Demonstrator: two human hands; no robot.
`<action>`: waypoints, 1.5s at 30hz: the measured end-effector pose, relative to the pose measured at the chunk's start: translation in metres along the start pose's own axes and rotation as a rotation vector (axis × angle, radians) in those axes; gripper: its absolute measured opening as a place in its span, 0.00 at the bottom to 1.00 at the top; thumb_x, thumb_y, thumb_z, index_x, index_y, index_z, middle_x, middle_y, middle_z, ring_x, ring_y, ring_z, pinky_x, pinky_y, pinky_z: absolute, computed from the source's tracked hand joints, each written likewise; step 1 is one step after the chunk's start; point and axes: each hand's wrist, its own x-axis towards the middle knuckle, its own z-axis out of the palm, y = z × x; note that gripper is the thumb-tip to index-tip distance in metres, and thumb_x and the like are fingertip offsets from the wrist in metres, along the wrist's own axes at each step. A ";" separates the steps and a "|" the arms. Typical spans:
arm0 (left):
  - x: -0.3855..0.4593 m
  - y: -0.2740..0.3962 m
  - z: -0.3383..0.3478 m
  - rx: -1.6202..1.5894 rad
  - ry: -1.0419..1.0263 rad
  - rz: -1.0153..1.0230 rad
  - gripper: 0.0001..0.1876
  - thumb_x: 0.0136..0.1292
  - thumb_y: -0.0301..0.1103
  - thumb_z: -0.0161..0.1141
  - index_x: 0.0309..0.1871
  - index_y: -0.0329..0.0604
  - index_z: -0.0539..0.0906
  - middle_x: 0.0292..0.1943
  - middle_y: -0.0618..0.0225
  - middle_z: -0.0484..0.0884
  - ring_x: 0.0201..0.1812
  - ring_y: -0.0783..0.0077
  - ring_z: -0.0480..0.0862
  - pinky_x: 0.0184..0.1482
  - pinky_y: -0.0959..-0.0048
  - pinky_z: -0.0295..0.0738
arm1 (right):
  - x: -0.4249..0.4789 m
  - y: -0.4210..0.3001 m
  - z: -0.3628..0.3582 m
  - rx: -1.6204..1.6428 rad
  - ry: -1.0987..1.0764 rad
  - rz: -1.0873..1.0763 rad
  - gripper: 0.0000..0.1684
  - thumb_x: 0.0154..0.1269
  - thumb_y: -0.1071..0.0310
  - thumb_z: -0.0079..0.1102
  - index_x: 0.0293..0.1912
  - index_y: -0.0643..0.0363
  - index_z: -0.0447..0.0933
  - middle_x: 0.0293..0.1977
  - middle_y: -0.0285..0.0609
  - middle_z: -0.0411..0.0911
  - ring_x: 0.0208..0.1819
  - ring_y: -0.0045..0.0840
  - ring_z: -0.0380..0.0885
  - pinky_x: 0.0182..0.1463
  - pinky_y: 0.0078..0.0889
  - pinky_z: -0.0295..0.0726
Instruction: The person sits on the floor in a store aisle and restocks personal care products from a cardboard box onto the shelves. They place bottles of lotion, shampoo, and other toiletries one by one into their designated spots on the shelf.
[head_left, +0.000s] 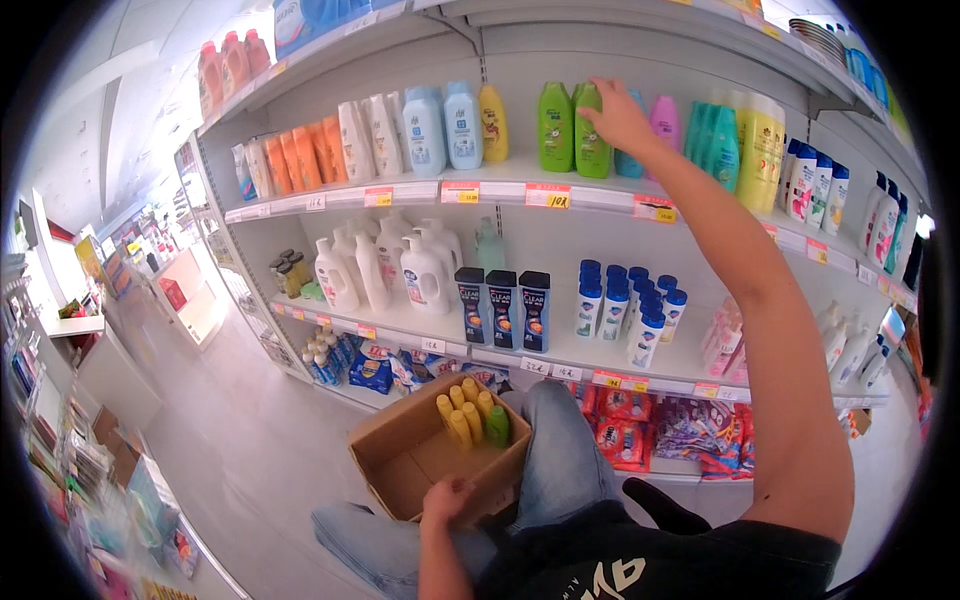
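Note:
My right hand (616, 116) reaches up to the upper shelf, its thumb and fingers around the top of a green shampoo bottle (592, 142). Another green bottle (556, 127) stands just left of it. A yellow bottle (493, 124) is farther left, past a gap, and a blue bottle (630, 161) is partly hidden behind my wrist. Down at my lap, my left hand (448, 499) rests on the near rim of an open cardboard box (390, 450). Several yellow bottles (465, 420) and one green bottle (497, 427) stand in the box.
Light blue bottles (463, 127) and orange ones (304, 157) line the upper shelf at left, teal and large yellow bottles (761, 154) at right. Dark CLEAR bottles (502, 311) and blue-capped bottles (615, 304) stand on the shelf below. Bagged detergent (622, 442) lies lowest, near my knee.

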 end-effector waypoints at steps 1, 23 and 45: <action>-0.002 0.001 -0.001 -0.007 0.004 -0.013 0.28 0.59 0.57 0.64 0.54 0.47 0.84 0.50 0.59 0.87 0.54 0.57 0.84 0.58 0.62 0.76 | 0.000 0.000 0.000 -0.007 -0.006 -0.006 0.32 0.66 0.57 0.62 0.64 0.60 0.67 0.60 0.61 0.67 0.56 0.56 0.74 0.59 0.49 0.75; -0.017 0.025 -0.009 -0.006 0.079 0.015 0.20 0.63 0.49 0.63 0.50 0.45 0.85 0.46 0.57 0.87 0.50 0.53 0.85 0.53 0.59 0.79 | -0.431 -0.169 0.160 0.402 -1.018 -0.062 0.21 0.62 0.63 0.60 0.51 0.66 0.73 0.51 0.57 0.73 0.47 0.55 0.78 0.52 0.52 0.77; -0.013 0.020 -0.004 -0.018 0.121 0.038 0.19 0.63 0.48 0.63 0.50 0.46 0.84 0.47 0.57 0.87 0.50 0.53 0.85 0.53 0.59 0.79 | -0.380 -0.150 0.150 0.617 -0.973 0.251 0.25 0.61 0.59 0.69 0.51 0.62 0.72 0.43 0.49 0.80 0.43 0.34 0.82 0.48 0.36 0.80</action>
